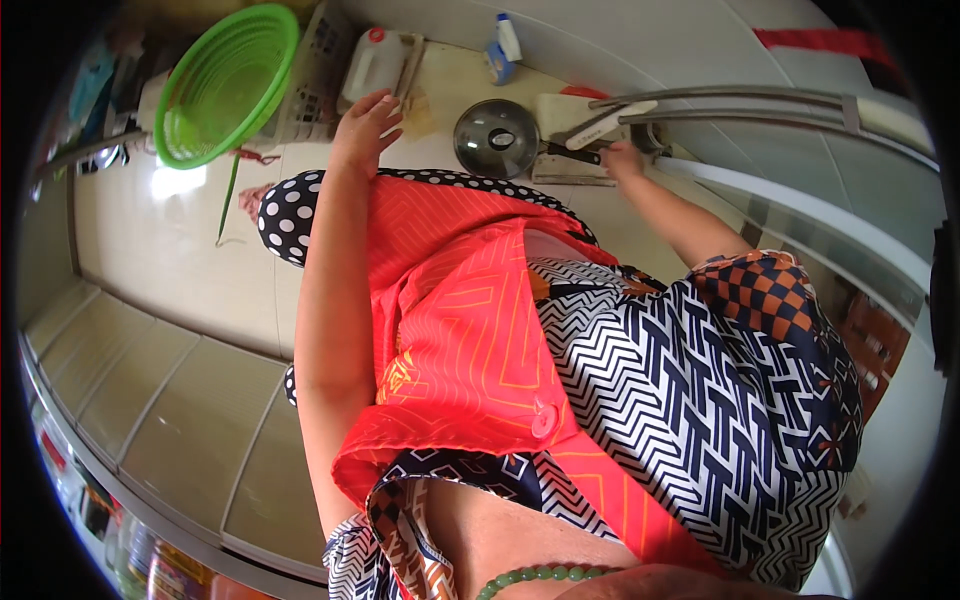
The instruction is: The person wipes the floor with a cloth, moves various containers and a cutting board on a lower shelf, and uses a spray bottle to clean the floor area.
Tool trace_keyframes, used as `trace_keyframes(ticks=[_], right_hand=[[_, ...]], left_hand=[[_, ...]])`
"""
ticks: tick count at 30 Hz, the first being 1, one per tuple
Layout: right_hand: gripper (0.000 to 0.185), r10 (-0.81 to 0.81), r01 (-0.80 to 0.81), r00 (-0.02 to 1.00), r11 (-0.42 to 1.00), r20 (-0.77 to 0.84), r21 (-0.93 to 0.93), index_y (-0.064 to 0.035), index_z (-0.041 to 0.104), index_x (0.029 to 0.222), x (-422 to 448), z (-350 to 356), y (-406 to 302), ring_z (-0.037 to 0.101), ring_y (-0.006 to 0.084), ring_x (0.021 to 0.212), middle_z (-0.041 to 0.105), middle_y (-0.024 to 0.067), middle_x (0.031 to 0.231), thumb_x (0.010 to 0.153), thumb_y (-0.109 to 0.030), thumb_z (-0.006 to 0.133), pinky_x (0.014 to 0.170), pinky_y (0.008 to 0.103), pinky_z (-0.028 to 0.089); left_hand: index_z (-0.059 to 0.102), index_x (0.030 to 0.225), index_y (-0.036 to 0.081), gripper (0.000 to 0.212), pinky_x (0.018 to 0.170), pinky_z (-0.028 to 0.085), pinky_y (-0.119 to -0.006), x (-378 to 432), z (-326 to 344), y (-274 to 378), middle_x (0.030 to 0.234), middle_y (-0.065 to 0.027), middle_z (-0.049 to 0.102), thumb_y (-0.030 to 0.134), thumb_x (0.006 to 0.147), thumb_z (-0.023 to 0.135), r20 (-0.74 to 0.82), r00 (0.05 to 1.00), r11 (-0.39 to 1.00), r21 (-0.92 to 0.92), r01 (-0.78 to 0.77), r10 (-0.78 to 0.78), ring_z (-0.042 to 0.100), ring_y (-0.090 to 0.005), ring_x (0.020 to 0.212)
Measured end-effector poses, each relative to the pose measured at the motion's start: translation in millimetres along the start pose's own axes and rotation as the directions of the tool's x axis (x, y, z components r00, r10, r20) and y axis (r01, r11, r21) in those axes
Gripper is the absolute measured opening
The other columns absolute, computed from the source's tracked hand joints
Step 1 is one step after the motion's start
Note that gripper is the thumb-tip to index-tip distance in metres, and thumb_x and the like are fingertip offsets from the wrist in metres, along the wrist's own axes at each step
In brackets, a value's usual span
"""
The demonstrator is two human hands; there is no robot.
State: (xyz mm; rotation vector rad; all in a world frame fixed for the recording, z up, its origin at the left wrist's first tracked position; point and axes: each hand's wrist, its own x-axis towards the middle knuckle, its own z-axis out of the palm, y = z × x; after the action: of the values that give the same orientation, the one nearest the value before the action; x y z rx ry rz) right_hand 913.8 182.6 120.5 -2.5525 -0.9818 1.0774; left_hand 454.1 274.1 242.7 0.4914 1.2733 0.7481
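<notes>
My left hand (365,135) is raised at the left with its fingers apart and nothing in it. Just beyond it stands a white plastic jug (377,67) with a red cap. My right hand (622,163) reaches out with curled fingers at the end of a black pan handle (574,153). Whether the fingers grip that handle is too small to tell. The pan is covered by a round glass lid (480,139) with a dark knob. Close to the right hand, a long white object (598,133) bearing writing lies across a pale board (553,116).
A green plastic colander basket (232,82) is at the upper left, beside a white crate (315,90). A blue and white spray bottle (501,56) stands at the back. Metal rails (742,116) extend along the right. My red apron (457,315) fills the middle.
</notes>
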Motion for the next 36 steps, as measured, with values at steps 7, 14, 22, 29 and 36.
trace_keyframes(ticks=[7, 14, 22, 29, 36], right_hand=[[0.060, -0.338, 0.362, 0.932, 0.841, -0.134, 0.403, -0.0027, 0.041, 0.119, -25, -51, -84, 0.058, 0.0190, 0.093, 0.059, 0.0097, 0.100, 0.072, -0.011, 0.077, 0.075, 0.0309, 0.048], [0.074, -0.337, 0.381, 0.924, 0.760, -0.183, 0.526, -0.0045, 0.034, 0.129, -5, -18, -55, 0.057, 0.0204, 0.095, 0.059, 0.0085, 0.102, 0.070, -0.011, 0.079, 0.082, 0.0336, 0.046], [0.047, -0.035, 0.391, 0.817, 0.766, 0.575, -0.509, 0.0009, 0.055, 0.113, -19, 54, -23, 0.055, 0.0247, 0.104, 0.057, 0.0142, 0.114, 0.073, -0.019, 0.072, 0.086, 0.0360, 0.045], [0.042, -0.565, 0.578, 0.801, 0.643, 0.198, -0.502, 0.0022, 0.044, 0.120, -53, 122, -15, 0.050, 0.0403, 0.105, 0.049, 0.0230, 0.121, 0.080, -0.008, 0.050, 0.089, 0.0444, 0.044], [0.047, -0.380, 0.408, 0.907, 0.694, 0.180, -0.593, -0.0054, 0.033, 0.129, -54, 115, -17, 0.050, 0.0365, 0.108, 0.040, 0.0178, 0.128, 0.085, -0.012, 0.047, 0.083, 0.0500, 0.045]], left_hand=[[0.048, 0.126, 0.004, 0.042, 0.085, 0.047, -0.034, 32, 3, 10, 0.118, -0.0086, 0.055, 0.023, 0.089, 0.057, 0.024, 0.997, 0.987, 0.147, 0.063, -0.067, 0.055, -0.0237, 0.106], [0.049, 0.126, 0.005, 0.044, 0.083, 0.046, -0.033, 45, 25, 14, 0.114, -0.0067, 0.057, 0.025, 0.088, 0.057, 0.112, 0.991, 0.958, 0.285, 0.037, -0.071, 0.056, -0.0229, 0.103], [0.049, 0.125, 0.003, 0.046, 0.083, 0.046, -0.033, 34, 6, 16, 0.112, -0.0070, 0.057, 0.026, 0.086, 0.058, 0.108, 0.994, 0.965, 0.262, -0.004, -0.025, 0.057, -0.0222, 0.100], [0.049, 0.124, 0.001, 0.043, 0.083, 0.048, -0.030, 13, 3, 16, 0.110, -0.0085, 0.059, 0.022, 0.088, 0.058, 0.071, 0.997, 0.965, 0.256, -0.059, 0.042, 0.059, -0.0190, 0.095], [0.047, 0.126, 0.000, 0.045, 0.086, 0.048, -0.032, -19, -11, 13, 0.116, -0.0109, 0.057, 0.023, 0.088, 0.058, -0.031, 0.996, 0.991, 0.111, -0.075, 0.079, 0.058, -0.0217, 0.102]])
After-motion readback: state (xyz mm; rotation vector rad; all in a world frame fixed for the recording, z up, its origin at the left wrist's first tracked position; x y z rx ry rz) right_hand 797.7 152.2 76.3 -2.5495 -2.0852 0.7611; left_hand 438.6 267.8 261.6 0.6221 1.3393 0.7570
